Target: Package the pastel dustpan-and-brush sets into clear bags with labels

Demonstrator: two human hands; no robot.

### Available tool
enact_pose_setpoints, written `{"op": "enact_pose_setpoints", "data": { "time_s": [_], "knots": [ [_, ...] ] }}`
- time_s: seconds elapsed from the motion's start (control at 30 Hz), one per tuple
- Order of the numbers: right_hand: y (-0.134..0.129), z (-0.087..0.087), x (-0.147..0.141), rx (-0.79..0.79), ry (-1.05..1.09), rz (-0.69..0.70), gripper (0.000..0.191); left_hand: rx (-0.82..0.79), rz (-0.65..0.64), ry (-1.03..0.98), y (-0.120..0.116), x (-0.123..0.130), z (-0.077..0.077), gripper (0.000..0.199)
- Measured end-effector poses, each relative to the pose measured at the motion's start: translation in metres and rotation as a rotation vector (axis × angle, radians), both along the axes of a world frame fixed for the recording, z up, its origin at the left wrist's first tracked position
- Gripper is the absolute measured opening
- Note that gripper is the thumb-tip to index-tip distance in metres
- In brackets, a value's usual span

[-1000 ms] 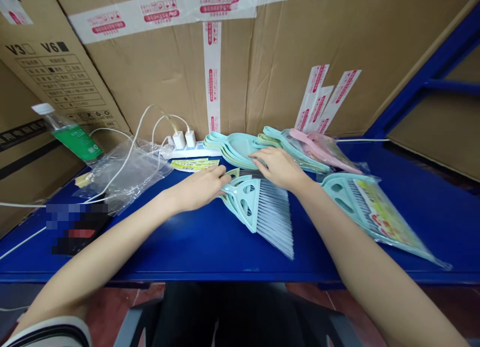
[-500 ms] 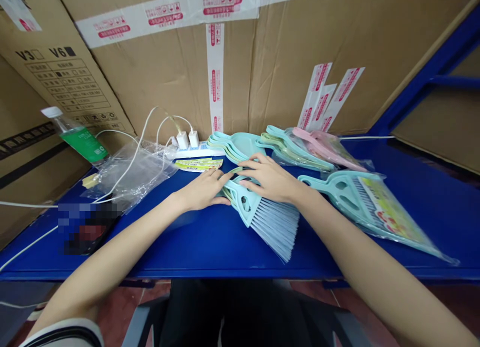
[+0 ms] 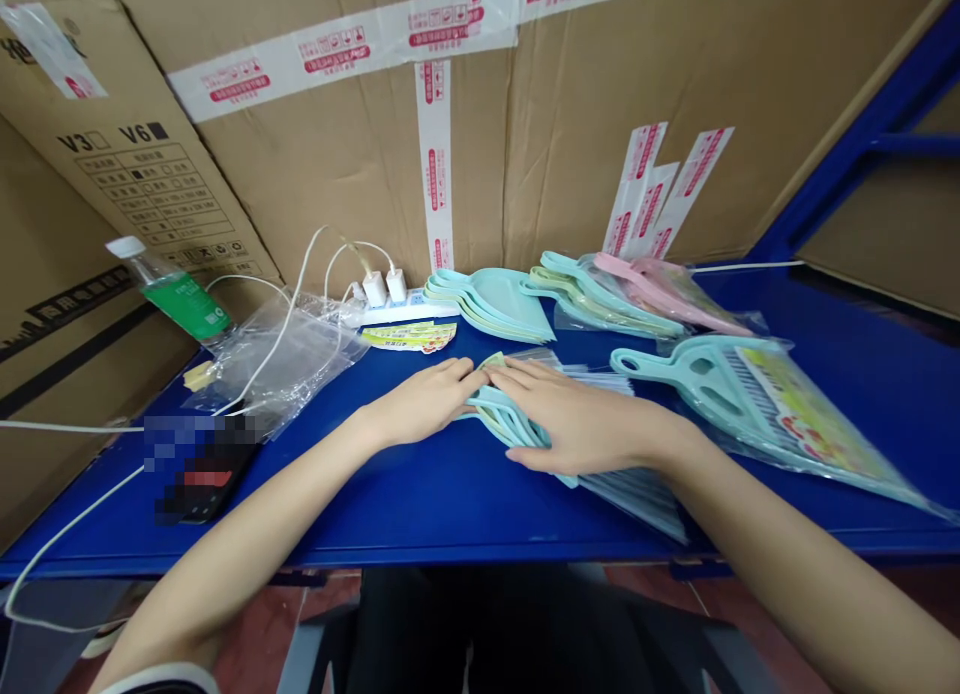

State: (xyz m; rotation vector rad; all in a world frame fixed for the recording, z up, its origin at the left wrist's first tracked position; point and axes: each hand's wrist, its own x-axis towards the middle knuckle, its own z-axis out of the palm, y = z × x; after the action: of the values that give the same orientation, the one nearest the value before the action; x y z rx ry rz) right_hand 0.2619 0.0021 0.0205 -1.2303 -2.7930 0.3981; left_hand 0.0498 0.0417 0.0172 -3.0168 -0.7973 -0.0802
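The left hand (image 3: 429, 402) holds the stacked brushes (image 3: 504, 420) near their handles, the right hand (image 3: 574, 414) lies across them, nested dustpans (image 3: 508, 299) rest at 12 o'clock, and a bagged dustpan (image 3: 709, 382) at 3 o'clock.

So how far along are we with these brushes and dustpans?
Partway, it seems. Loose dustpans already sit nested by the cardboard. In work are the loose brushes, with the left hand at their handles and the right hand over them. Probably left: the bagged set on the right and the bagged pieces behind it, all in plastic.
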Motion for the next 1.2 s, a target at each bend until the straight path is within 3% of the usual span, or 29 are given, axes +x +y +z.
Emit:
{"op": "enact_pose_setpoints", "data": {
  "time_s": [0.1,0.3,0.37,0.5,0.6,0.83,1.2],
  "knots": [
    [-0.003,-0.004,0.008,-0.018,0.035,0.011,0.083,-0.083,-0.032,-0.106,0.000,0.002,-0.005,0.017],
    [-0.003,-0.015,0.024,0.013,0.144,0.005,0.086,-0.325,0.026,-0.436,0.001,0.006,-0.012,0.034],
    [-0.002,-0.015,0.022,0.002,0.148,0.000,0.086,-0.442,0.050,-0.468,0.001,0.005,-0.010,0.041],
    [0.002,-0.011,0.014,-0.022,0.170,0.026,0.068,-0.581,0.126,-0.416,-0.002,0.002,-0.010,0.060],
    [0.004,-0.009,0.012,-0.019,0.208,0.067,0.058,-0.540,0.183,-0.377,-0.008,0.000,-0.011,0.050],
    [0.000,-0.008,0.014,-0.016,0.295,0.153,0.042,-0.324,0.169,-0.214,-0.005,-0.016,0.001,0.037],
    [0.002,-0.014,-0.011,0.038,0.412,0.049,0.037,-0.260,0.020,-0.142,-0.002,-0.022,0.003,0.011]
  ]
}}
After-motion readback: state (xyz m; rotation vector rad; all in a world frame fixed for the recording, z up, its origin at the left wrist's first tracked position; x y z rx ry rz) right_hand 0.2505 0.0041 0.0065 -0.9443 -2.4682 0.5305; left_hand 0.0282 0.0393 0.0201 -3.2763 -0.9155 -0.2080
